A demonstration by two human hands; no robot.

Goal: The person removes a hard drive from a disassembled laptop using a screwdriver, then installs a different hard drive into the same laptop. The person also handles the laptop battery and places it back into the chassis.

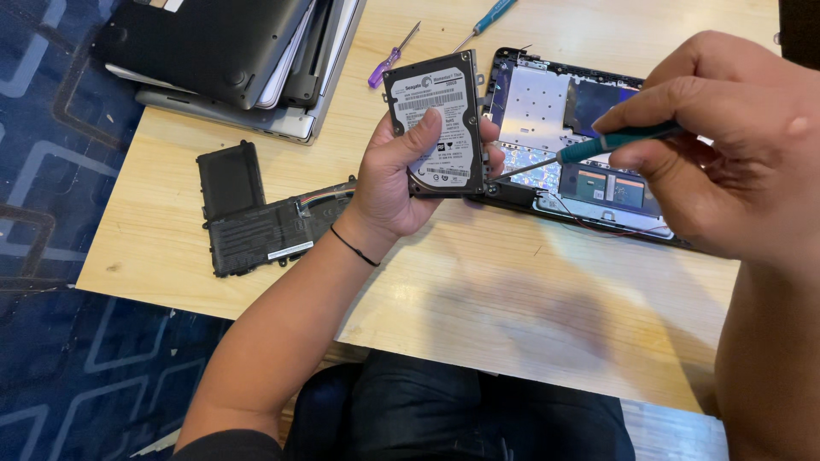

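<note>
Holding a laptop hard drive (pixel 442 126) upright above the wooden table (pixel 478 290), the left hand (pixel 401 175) wraps it, thumb across the labelled face and fingers curled behind its right edge; the right hand (pixel 726 145) pinches a teal-handled screwdriver (pixel 589 152) between thumb and fingers, its tip set at the drive's right side rail, low down; the step in hand looks like working a side screw of the drive's mounting bracket, though the screw itself is too small to see; the next move would call for a steady grip on the drive and the tip kept square in the screw head. Just behind the drive lies one opened laptop base (pixel 581 145) with bare metal and boards showing; to the left lies one flat black battery pack (pixel 256 218) with its wires; at the far edge are two spare screwdrivers, one purple-handled (pixel 389 60), one blue-handled (pixel 489 17); a stack of closed laptops (pixel 231 60) fills the far left corner, their count unclear.
</note>
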